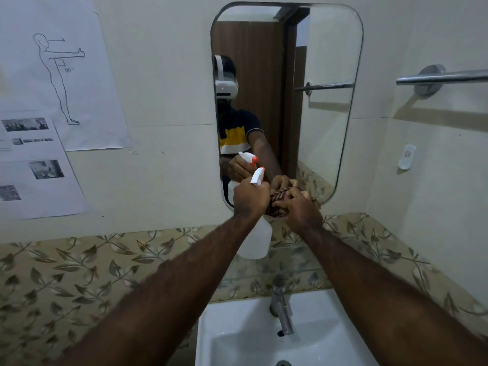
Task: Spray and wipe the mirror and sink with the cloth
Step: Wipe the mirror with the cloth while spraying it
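Head view, both arms stretched out toward the mirror (287, 75) above the sink (237, 334). Left hand (249, 198) is wrapped around the neck of a white spray bottle (255, 237), held upright, its orange-tipped nozzle pointing at the lower glass. Right hand (298, 210) is bunched around a dark patterned cloth (277, 202), pressed at or very close to the bottom edge of the mirror; actual contact cannot be told, as hand and reflection overlap. Mirror surface above looks dry and even, with no visible droplets or streaks, though fine mist would be too small to make out. Judgement: work is at the mirror stage, low on the glass, either spraying or starting to wipe; most of the pane above appears yet to be covered. Sink below shows no foam or wet trails, and the tap (281, 305) stands untouched, so the basin wipe seems entirely left to do.
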